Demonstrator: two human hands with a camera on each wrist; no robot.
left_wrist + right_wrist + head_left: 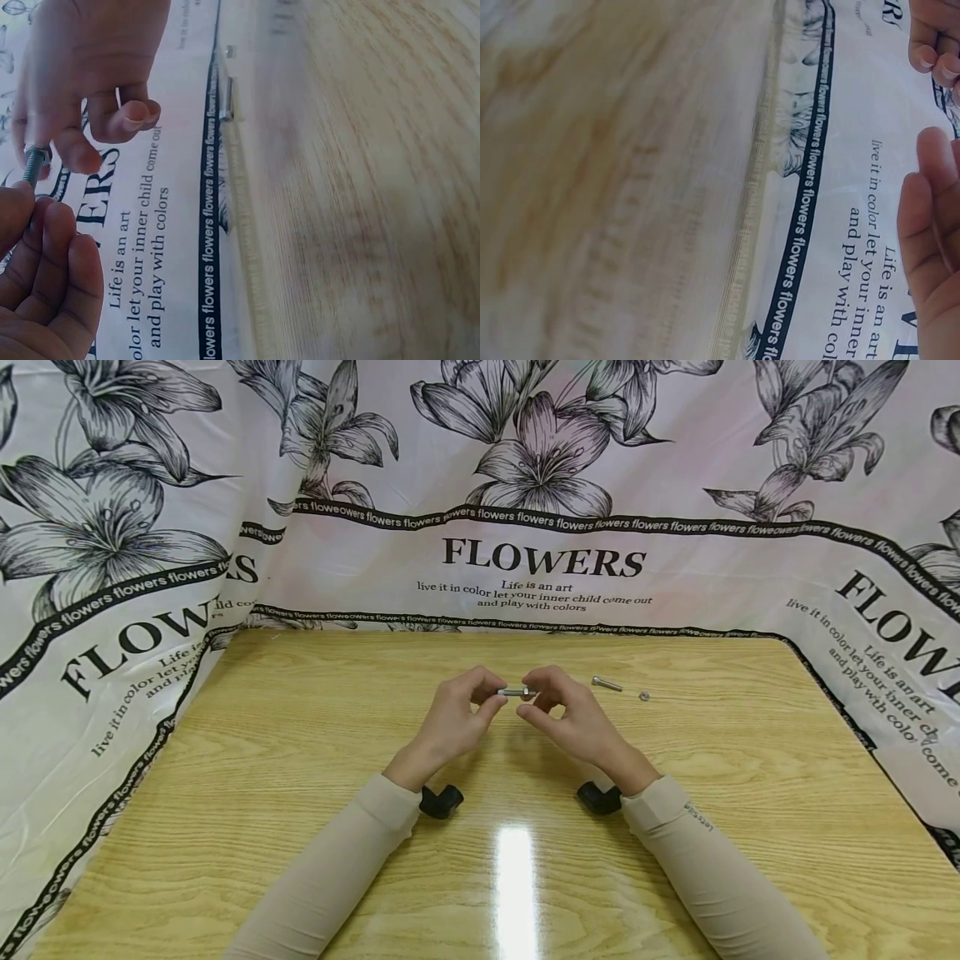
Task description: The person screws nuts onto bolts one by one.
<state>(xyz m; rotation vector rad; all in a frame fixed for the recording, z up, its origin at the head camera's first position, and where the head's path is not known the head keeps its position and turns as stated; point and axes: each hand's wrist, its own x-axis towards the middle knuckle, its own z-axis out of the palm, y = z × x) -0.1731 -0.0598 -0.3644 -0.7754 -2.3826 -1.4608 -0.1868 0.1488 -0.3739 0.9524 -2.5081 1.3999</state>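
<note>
My left hand (454, 714) pinches a metal bolt (512, 692) by one end between thumb and fingers, holding it roughly level above the table. A small hex nut (526, 693) sits on the threaded part toward the other end. My right hand (572, 714) curls its thumb and fingers around the nut, with fingertips right at it. In the left wrist view, the nut (43, 154) shows at the right hand's fingertips and the threads of the bolt (31, 166) run down to the left fingers. The right wrist view shows only parts of both hands; the bolt is hidden there.
On the wood-grain table (300, 735), a second bolt (607, 683) lies beyond the right hand, and a loose nut (644, 697) lies to its right. A white flower-printed cloth (337, 568) stands around the back and sides. Black wrist mounts (441, 802) are under both forearms.
</note>
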